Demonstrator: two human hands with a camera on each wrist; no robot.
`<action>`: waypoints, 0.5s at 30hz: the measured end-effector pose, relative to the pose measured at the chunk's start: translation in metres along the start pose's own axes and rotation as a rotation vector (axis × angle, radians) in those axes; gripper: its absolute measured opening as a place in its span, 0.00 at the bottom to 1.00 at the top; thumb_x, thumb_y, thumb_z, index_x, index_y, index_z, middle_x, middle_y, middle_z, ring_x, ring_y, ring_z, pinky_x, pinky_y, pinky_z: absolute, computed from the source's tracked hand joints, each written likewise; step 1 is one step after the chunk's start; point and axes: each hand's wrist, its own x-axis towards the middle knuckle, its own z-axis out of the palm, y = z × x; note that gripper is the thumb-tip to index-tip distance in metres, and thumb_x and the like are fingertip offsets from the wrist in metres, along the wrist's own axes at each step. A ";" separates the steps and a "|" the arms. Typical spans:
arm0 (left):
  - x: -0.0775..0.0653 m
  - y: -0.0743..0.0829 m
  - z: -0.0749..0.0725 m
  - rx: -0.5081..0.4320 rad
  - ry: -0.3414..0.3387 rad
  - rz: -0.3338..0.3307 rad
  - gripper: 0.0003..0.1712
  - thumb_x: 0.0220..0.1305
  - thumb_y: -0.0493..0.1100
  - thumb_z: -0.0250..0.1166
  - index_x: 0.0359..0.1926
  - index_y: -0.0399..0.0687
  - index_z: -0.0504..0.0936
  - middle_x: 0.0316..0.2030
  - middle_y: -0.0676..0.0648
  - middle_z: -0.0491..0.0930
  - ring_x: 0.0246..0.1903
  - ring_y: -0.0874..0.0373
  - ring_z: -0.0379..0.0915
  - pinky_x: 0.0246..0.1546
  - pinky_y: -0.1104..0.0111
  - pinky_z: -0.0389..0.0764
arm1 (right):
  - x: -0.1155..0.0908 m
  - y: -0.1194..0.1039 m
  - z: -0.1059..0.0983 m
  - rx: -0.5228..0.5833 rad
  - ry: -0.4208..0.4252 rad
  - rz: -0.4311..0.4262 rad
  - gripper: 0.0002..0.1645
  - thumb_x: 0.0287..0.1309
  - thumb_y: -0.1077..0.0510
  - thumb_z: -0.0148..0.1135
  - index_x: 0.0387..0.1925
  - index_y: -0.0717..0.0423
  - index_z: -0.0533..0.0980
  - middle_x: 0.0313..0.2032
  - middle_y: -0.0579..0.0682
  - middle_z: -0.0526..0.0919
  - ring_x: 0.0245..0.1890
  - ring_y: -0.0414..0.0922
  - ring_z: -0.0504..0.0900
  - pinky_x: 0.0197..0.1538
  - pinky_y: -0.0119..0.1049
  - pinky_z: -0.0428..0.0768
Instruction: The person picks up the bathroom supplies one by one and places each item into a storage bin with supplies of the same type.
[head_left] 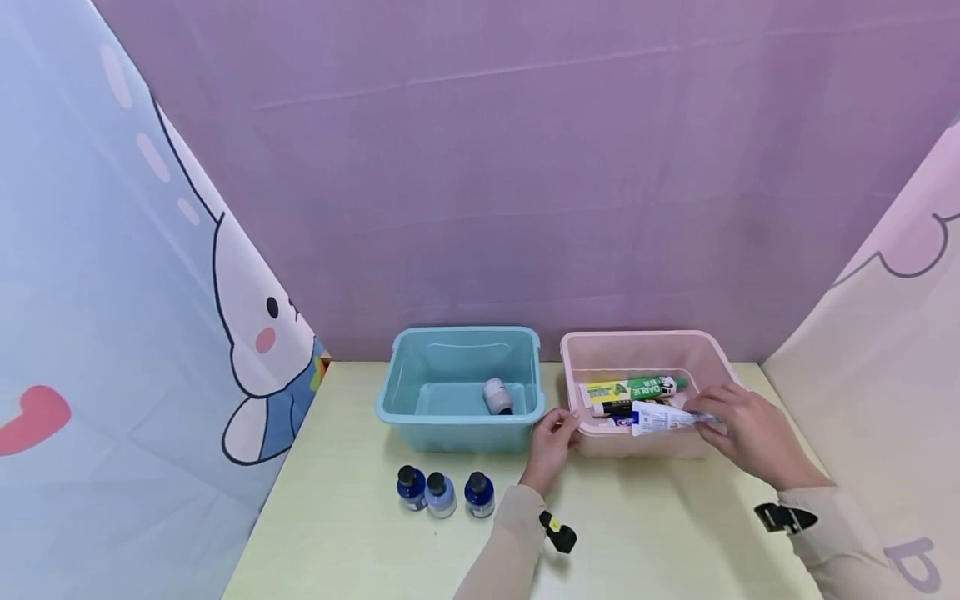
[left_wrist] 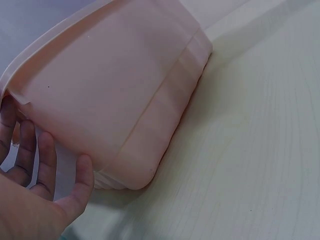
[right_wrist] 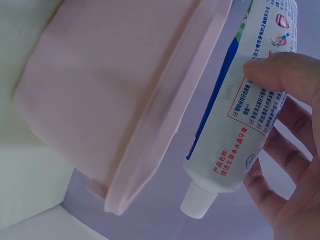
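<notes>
My right hand pinches a white toothpaste tube between thumb and fingers, over the front right of the pink plastic bin. In the right wrist view, the tube shows red and blue print, and its white cap points down, outside the bin's rim. My left hand holds the bin's front left corner at the rim; the left wrist view shows its fingers bent up against that corner. Inside the bin lie a green and yellow Darlie toothpaste tube and a black tube with a white cap, partly covered.
A teal bin stands left of the pink one, holding a pale bottle with a dark cap. In front of it stand two dark blue bottles and a lighter blue bottle. A purple cloth wall rises behind.
</notes>
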 end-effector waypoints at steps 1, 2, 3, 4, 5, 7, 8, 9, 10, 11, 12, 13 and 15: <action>0.000 0.000 0.000 0.002 -0.003 0.006 0.14 0.71 0.54 0.65 0.43 0.48 0.82 0.40 0.50 0.79 0.41 0.56 0.79 0.54 0.56 0.84 | 0.002 0.001 0.001 0.001 -0.004 -0.003 0.25 0.28 0.65 0.81 0.37 0.51 0.87 0.37 0.46 0.87 0.36 0.50 0.85 0.35 0.48 0.81; 0.000 0.000 0.000 0.000 -0.002 0.007 0.14 0.72 0.54 0.65 0.43 0.48 0.82 0.40 0.50 0.79 0.41 0.56 0.79 0.54 0.56 0.84 | 0.004 0.002 0.001 0.004 -0.012 -0.004 0.25 0.29 0.65 0.81 0.38 0.51 0.87 0.37 0.45 0.87 0.37 0.49 0.85 0.35 0.49 0.81; 0.001 0.000 -0.001 -0.002 0.000 0.007 0.14 0.72 0.53 0.65 0.43 0.48 0.82 0.40 0.50 0.79 0.40 0.56 0.79 0.53 0.56 0.84 | 0.006 0.002 0.000 0.006 -0.019 -0.006 0.24 0.30 0.65 0.81 0.38 0.51 0.87 0.38 0.45 0.88 0.38 0.49 0.85 0.36 0.49 0.81; 0.001 0.000 -0.001 -0.003 0.001 0.008 0.14 0.72 0.53 0.65 0.43 0.48 0.82 0.41 0.50 0.79 0.40 0.56 0.79 0.53 0.56 0.84 | 0.009 0.003 0.000 0.007 -0.026 -0.007 0.25 0.31 0.65 0.81 0.39 0.51 0.87 0.38 0.45 0.88 0.38 0.49 0.85 0.36 0.49 0.81; 0.001 0.000 -0.001 -0.004 0.002 0.008 0.14 0.72 0.53 0.64 0.43 0.48 0.82 0.41 0.50 0.79 0.40 0.56 0.79 0.53 0.56 0.84 | 0.011 0.003 0.001 0.006 -0.031 -0.009 0.25 0.31 0.65 0.81 0.39 0.51 0.87 0.39 0.46 0.88 0.39 0.50 0.85 0.36 0.49 0.82; 0.001 0.000 -0.001 -0.003 0.004 0.007 0.14 0.72 0.53 0.64 0.43 0.47 0.82 0.41 0.50 0.79 0.40 0.57 0.79 0.52 0.57 0.84 | 0.017 0.004 0.001 0.006 -0.041 -0.009 0.24 0.33 0.65 0.81 0.39 0.50 0.87 0.39 0.46 0.88 0.39 0.49 0.85 0.35 0.50 0.82; 0.001 0.001 0.000 -0.005 0.006 0.001 0.13 0.72 0.53 0.65 0.42 0.48 0.82 0.41 0.50 0.79 0.40 0.57 0.79 0.52 0.58 0.84 | 0.020 0.004 0.000 0.006 -0.045 -0.007 0.23 0.34 0.65 0.81 0.39 0.50 0.87 0.39 0.47 0.88 0.39 0.49 0.85 0.35 0.50 0.83; 0.001 0.001 0.000 -0.003 0.005 -0.002 0.14 0.72 0.53 0.65 0.42 0.48 0.82 0.41 0.50 0.80 0.40 0.57 0.79 0.52 0.58 0.84 | 0.022 0.004 0.000 0.006 -0.047 -0.007 0.23 0.34 0.65 0.81 0.39 0.50 0.87 0.39 0.47 0.88 0.39 0.49 0.85 0.35 0.50 0.83; 0.001 0.001 0.000 -0.003 0.004 -0.004 0.14 0.71 0.54 0.65 0.43 0.48 0.82 0.41 0.50 0.80 0.40 0.57 0.79 0.52 0.59 0.84 | 0.024 0.005 0.000 0.006 -0.050 -0.006 0.23 0.34 0.65 0.81 0.38 0.50 0.87 0.39 0.47 0.88 0.39 0.49 0.86 0.34 0.50 0.83; 0.001 0.001 0.000 -0.001 0.005 -0.005 0.14 0.71 0.54 0.65 0.43 0.48 0.82 0.41 0.50 0.80 0.40 0.58 0.79 0.52 0.59 0.84 | 0.027 0.005 0.000 0.007 -0.053 -0.005 0.22 0.34 0.65 0.81 0.38 0.50 0.87 0.39 0.47 0.88 0.38 0.49 0.86 0.34 0.49 0.83; 0.001 0.001 0.000 -0.001 0.007 -0.007 0.14 0.71 0.54 0.65 0.43 0.48 0.82 0.41 0.50 0.80 0.40 0.58 0.79 0.52 0.60 0.84 | 0.029 0.006 0.001 0.009 -0.057 -0.004 0.21 0.35 0.65 0.81 0.38 0.50 0.87 0.38 0.46 0.88 0.38 0.49 0.86 0.34 0.49 0.83; 0.001 0.001 0.001 -0.004 0.009 -0.009 0.14 0.71 0.54 0.65 0.42 0.48 0.82 0.41 0.50 0.80 0.40 0.58 0.79 0.52 0.60 0.84 | 0.031 0.007 0.001 0.008 -0.060 -0.005 0.21 0.35 0.65 0.81 0.38 0.50 0.87 0.38 0.46 0.88 0.38 0.48 0.86 0.34 0.48 0.83; 0.001 0.001 0.001 -0.003 0.013 -0.010 0.15 0.70 0.55 0.66 0.42 0.48 0.83 0.41 0.50 0.80 0.40 0.58 0.79 0.51 0.60 0.85 | 0.034 0.008 0.001 0.002 -0.065 -0.010 0.20 0.36 0.64 0.81 0.37 0.51 0.87 0.37 0.46 0.88 0.37 0.48 0.86 0.32 0.47 0.83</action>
